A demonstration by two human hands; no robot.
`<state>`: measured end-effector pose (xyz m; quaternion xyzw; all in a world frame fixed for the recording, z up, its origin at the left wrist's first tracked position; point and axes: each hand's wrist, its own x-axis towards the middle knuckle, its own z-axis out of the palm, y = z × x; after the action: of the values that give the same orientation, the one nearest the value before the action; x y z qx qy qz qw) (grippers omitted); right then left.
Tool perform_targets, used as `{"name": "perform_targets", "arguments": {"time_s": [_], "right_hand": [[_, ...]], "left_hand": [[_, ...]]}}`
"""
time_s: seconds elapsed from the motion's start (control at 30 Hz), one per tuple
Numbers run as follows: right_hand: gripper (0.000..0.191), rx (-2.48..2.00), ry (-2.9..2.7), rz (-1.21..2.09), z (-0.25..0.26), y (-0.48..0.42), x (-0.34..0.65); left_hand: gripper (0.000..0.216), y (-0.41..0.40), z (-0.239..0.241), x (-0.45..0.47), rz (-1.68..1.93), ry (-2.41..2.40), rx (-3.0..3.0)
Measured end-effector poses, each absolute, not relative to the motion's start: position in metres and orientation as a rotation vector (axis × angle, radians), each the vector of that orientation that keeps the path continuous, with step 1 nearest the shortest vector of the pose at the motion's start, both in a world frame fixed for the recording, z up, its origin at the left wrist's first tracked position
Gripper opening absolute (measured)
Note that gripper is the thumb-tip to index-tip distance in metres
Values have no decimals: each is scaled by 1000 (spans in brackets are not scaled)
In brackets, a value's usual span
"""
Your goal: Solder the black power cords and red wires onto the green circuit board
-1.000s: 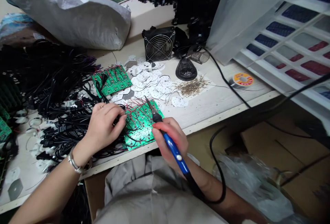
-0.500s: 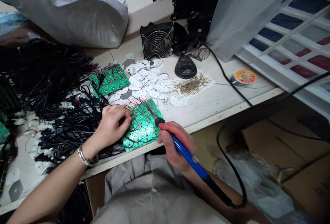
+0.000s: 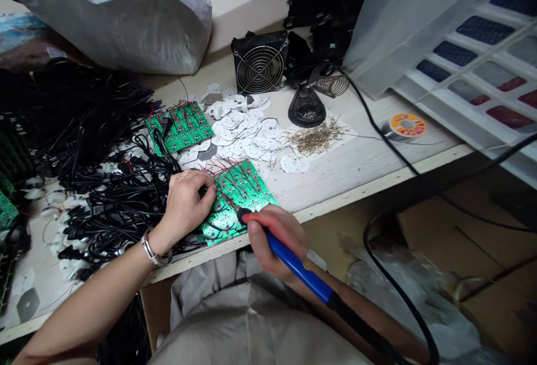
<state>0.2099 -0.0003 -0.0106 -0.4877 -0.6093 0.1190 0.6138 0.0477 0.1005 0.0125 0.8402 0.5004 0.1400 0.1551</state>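
A green circuit board (image 3: 247, 183) with thin red and black wires lies at the table's front edge. My right hand (image 3: 274, 239) is closed around the blue handle of a soldering iron (image 3: 302, 272). The iron's tip points up and left over the board's left half; whether it touches cannot be made out. At the board's left edge rests my left hand (image 3: 187, 200), fingers curled and pinched together. What they hold, if anything, is hidden. Black cables (image 3: 138, 208) with plugs are heaped beside and under this hand.
Behind lies a second green board (image 3: 180, 127), near a pile of white discs (image 3: 247, 130). Further back stand a fan (image 3: 260, 65) and a black iron stand (image 3: 307, 108). A solder spool (image 3: 405, 125) sits at right, beside a tilted plastic drawer unit (image 3: 453, 51). The iron's cord (image 3: 380, 258) loops at right.
My right hand has moved the soldering iron left and toward me, so its tip has gone from the board's upper part to its left half. My left hand stays at the board's left edge.
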Motion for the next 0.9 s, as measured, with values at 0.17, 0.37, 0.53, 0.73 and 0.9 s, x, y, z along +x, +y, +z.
{"name": "perform_targets", "arguments": {"time_s": [0.17, 0.37, 0.53, 0.73, 0.9], "right_hand": [[13, -1160, -1356, 235, -8, 0, 212], [14, -1181, -1356, 227, -8, -1, 214], [13, -1177, -1364, 226, -9, 0, 212], [11, -1115, -1326, 165, -16, 3, 216], [11, -1143, -1289, 184, -19, 0, 217]], "left_hand": [[14, 103, 13, 47, 459, 1397, 2330], [12, 106, 12, 49, 386, 1393, 2346], [13, 103, 12, 48, 409, 1428, 2372], [13, 105, 20, 55, 201, 1458, 2530], [21, 114, 25, 65, -3, 1502, 2649]]}}
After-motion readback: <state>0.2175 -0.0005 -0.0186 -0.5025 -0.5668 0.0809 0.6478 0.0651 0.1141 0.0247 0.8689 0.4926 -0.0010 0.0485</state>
